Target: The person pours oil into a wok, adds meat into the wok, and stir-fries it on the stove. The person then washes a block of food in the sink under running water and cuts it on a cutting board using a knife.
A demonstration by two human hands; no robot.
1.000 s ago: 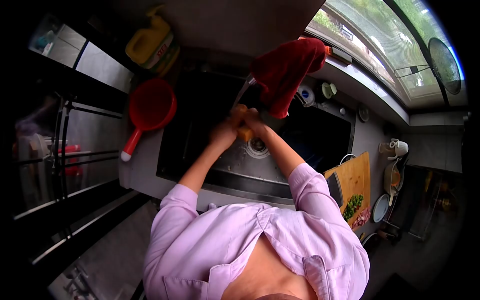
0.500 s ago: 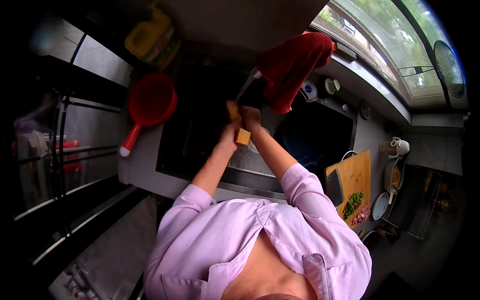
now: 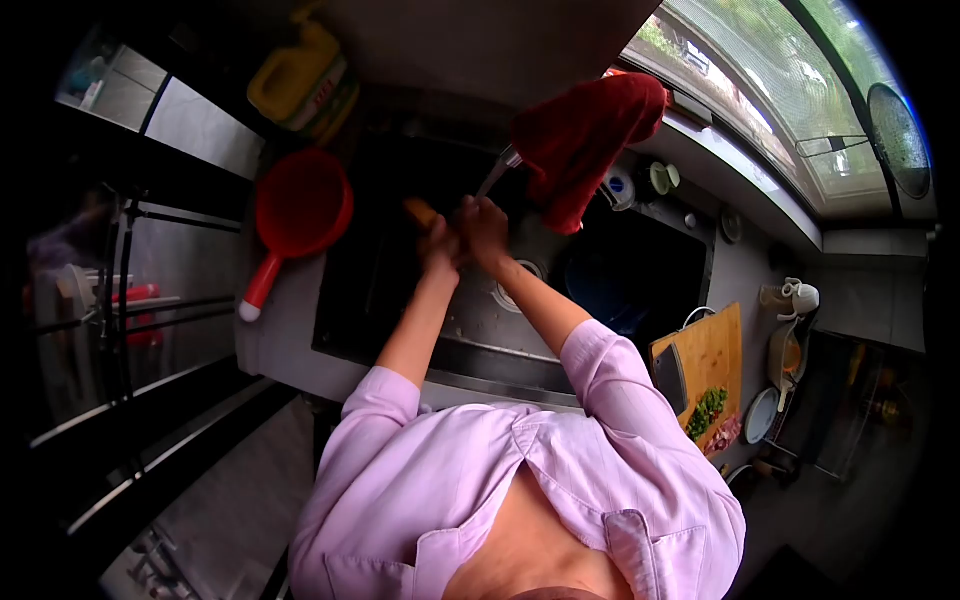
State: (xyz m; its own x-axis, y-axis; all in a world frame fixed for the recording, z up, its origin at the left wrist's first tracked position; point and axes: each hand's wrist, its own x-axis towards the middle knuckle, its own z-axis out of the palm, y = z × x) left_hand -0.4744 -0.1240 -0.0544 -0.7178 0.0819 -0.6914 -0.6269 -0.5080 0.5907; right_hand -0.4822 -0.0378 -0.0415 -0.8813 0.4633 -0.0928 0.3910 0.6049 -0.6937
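Over the sink [image 3: 470, 345], my left hand [image 3: 440, 248] is closed around an orange-yellow block-shaped piece [image 3: 419, 212]. One end of the piece sticks out beyond my fingers, and the rest is hidden. I cannot tell what kind of thing it is. My right hand [image 3: 484, 232] is right beside the left, its fingers curled in; what they hold, if anything, does not show. Water [image 3: 491, 182] runs from the tap spout [image 3: 511, 157] onto the right hand. A red cloth [image 3: 590, 135] hangs over the tap.
A red long-handled dipper [image 3: 303, 203] lies left of the sink, below a yellow jug [image 3: 300, 80]. To the right is a cutting board [image 3: 715, 350] with a knife [image 3: 669, 378], chopped greens [image 3: 708, 411] and meat [image 3: 724, 434]. The sink drain [image 3: 517, 285] shows near my right forearm.
Both hands have shifted slightly left. The orange-yellow piece has tilted and moved left, and its square lower end no longer shows.
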